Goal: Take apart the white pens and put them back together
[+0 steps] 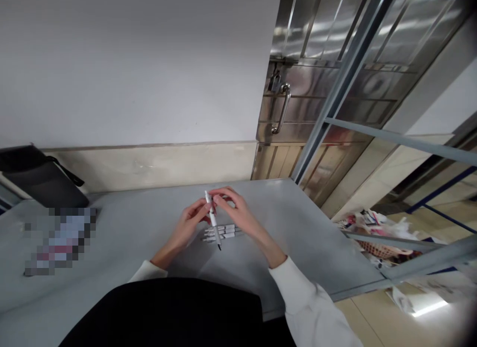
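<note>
A white pen (213, 218) with a dark tip is held up over the table, tilted, its tip pointing down toward me. My left hand (190, 220) pinches it along the barrel from the left. From the right, my right hand (234, 208) has its thumb and fingertips closed at the pen's upper end. Below the held pen, several similar white pens (228, 231) lie side by side on the grey table (290, 237). The held pen covers part of them.
At the left stands a black bag or case (42, 175) with a strap, near a blurred-out flat item (61, 245). A white wall runs behind the table. Grey metal posts (331, 103) rise at the right, before a metal door (298, 88). A basket (383, 250) of clutter sits beyond the right edge.
</note>
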Demonstrator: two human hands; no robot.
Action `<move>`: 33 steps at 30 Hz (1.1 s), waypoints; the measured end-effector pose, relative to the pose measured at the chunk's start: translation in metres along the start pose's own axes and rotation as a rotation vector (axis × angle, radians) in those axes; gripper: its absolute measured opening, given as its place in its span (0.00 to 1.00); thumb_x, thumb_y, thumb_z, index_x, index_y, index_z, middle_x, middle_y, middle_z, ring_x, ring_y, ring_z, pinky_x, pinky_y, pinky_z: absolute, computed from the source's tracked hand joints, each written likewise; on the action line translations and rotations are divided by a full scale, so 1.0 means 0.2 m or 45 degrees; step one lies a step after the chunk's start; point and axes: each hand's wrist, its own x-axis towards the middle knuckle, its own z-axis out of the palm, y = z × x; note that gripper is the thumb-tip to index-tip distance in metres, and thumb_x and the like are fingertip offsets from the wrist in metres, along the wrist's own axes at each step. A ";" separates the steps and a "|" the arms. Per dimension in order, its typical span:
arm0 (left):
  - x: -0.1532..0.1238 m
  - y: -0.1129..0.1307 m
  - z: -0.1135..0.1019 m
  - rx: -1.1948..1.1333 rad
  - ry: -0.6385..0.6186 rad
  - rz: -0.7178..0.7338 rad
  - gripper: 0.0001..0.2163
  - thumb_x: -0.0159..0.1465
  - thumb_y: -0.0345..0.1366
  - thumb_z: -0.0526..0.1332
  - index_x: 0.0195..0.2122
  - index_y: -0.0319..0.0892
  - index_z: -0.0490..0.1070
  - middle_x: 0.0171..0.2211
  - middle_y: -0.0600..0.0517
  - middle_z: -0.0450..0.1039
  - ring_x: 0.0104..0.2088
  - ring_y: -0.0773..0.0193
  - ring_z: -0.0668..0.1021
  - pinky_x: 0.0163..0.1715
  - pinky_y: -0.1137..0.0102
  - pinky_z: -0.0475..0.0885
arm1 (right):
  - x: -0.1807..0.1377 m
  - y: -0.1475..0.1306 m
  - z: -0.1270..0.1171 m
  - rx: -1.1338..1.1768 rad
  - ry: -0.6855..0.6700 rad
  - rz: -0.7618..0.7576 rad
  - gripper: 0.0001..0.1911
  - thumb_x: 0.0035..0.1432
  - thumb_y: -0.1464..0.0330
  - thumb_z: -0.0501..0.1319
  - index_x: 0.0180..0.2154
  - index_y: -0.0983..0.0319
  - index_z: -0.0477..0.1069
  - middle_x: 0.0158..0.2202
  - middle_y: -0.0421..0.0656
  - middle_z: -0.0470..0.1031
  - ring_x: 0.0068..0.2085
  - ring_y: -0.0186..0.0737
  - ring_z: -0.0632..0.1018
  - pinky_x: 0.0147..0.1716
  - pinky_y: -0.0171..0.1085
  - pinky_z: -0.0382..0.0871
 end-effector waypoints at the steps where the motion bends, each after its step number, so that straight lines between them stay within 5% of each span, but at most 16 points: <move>1: 0.00 0.00 0.00 0.009 -0.013 -0.001 0.17 0.66 0.50 0.67 0.43 0.41 0.80 0.35 0.49 0.76 0.36 0.61 0.75 0.36 0.69 0.73 | 0.01 0.00 0.03 0.003 0.007 -0.010 0.11 0.68 0.59 0.63 0.46 0.54 0.80 0.46 0.43 0.79 0.48 0.42 0.78 0.50 0.42 0.70; 7: 0.00 0.00 0.00 0.104 -0.041 0.025 0.18 0.67 0.52 0.64 0.40 0.41 0.81 0.33 0.49 0.75 0.35 0.61 0.74 0.38 0.67 0.72 | 0.03 0.05 0.11 0.223 0.014 0.127 0.13 0.63 0.55 0.67 0.39 0.56 0.82 0.39 0.42 0.79 0.40 0.41 0.78 0.46 0.42 0.72; 12: 0.01 -0.01 -0.02 0.117 0.010 0.007 0.20 0.69 0.53 0.61 0.41 0.41 0.81 0.37 0.48 0.76 0.38 0.59 0.74 0.37 0.68 0.71 | 0.04 0.05 0.05 0.842 0.212 0.216 0.13 0.62 0.55 0.68 0.41 0.56 0.76 0.36 0.40 0.77 0.38 0.39 0.77 0.47 0.42 0.73; 17: 0.03 -0.04 -0.05 0.107 0.099 -0.001 0.20 0.69 0.54 0.60 0.41 0.42 0.82 0.37 0.47 0.75 0.38 0.59 0.74 0.33 0.69 0.71 | 0.07 0.01 -0.11 1.279 0.459 0.244 0.10 0.68 0.64 0.61 0.33 0.58 0.69 0.24 0.35 0.57 0.25 0.33 0.63 0.29 0.33 0.68; 22: 0.03 -0.05 -0.06 0.104 0.105 -0.015 0.20 0.68 0.54 0.60 0.40 0.43 0.82 0.37 0.47 0.74 0.38 0.59 0.74 0.33 0.69 0.71 | 0.06 0.01 -0.20 1.454 0.498 0.210 0.23 0.73 0.60 0.50 0.25 0.59 0.60 0.24 0.34 0.46 0.23 0.34 0.54 0.22 0.31 0.59; 33: 0.04 -0.06 -0.07 0.132 0.118 -0.030 0.21 0.68 0.55 0.59 0.41 0.43 0.82 0.38 0.46 0.74 0.38 0.58 0.74 0.32 0.69 0.71 | 0.05 0.03 -0.20 1.476 0.502 0.182 0.16 0.68 0.64 0.53 0.27 0.58 0.58 0.24 0.34 0.46 0.24 0.35 0.55 0.24 0.31 0.61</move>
